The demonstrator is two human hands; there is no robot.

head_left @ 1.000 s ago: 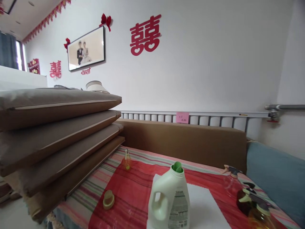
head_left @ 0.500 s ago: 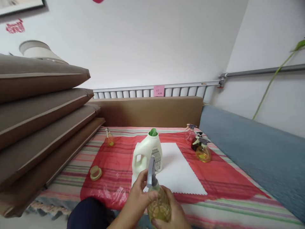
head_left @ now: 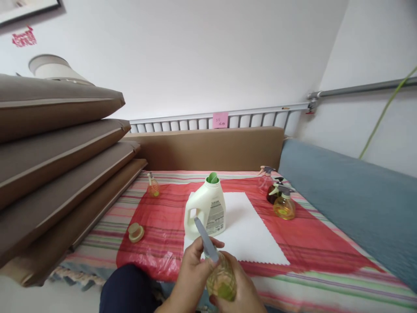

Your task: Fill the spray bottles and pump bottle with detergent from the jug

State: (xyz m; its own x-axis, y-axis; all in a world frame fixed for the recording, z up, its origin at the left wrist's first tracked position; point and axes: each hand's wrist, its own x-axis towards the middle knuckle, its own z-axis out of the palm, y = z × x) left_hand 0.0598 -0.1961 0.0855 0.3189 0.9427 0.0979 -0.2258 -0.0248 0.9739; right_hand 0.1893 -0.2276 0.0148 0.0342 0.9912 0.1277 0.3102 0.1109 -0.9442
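Observation:
A clear spray bottle with a grey trigger head and yellowish liquid is between my hands, tilted, at the bottom centre. My left hand closes around its neck just under the sprayer head. Wrapped around the bottle's body is my right hand. Just beyond them stands a cream detergent jug, uncapped, with a green spout showing in its mouth. The jug rests partly on a white sheet with a scalloped edge. Off to the left, a pale translucent cap lies on the red plastic sheet.
At the right stand a pink spray bottle, a dark one and a yellow one. A small spray bottle is at the back left. Stacked brown cushions line the left side; a blue-grey padded panel bounds the right.
The held spray bottle has tipped, its sprayer head swinging to the left. My left hand has shifted slightly on its neck. The whole view has turned a little left.

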